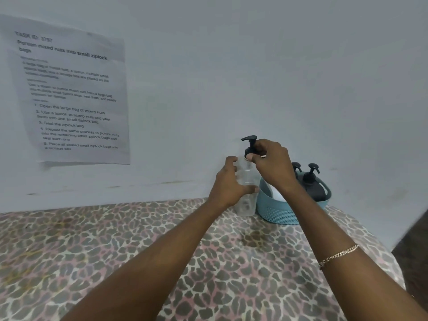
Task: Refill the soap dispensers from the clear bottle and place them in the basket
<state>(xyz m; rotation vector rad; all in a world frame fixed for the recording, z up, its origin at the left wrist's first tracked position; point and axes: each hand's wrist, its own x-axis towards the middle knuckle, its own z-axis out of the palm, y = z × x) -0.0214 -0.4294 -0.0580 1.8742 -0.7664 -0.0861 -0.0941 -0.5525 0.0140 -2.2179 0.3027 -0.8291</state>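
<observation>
the dispenser bottle (246, 205) is clear, smooth plastic, slightly cloudy. its pump head (249, 144) is black plastic with a dull sheen. the basket (278, 215) is matt teal plastic, smooth at the rim, with a fine mesh-like texture along the lower wall. the two dark dispensers (313, 191) in it look like smooth, semi-gloss plastic. the tabletop cover (115, 251) is matt cloth printed in leopard spots. the sheet (74, 100) on the wall is thin white paper, a little rippled. the wall (278, 66) is matt paint. the bracelet (339, 254) is a shiny, gold-coloured metal chain.
</observation>
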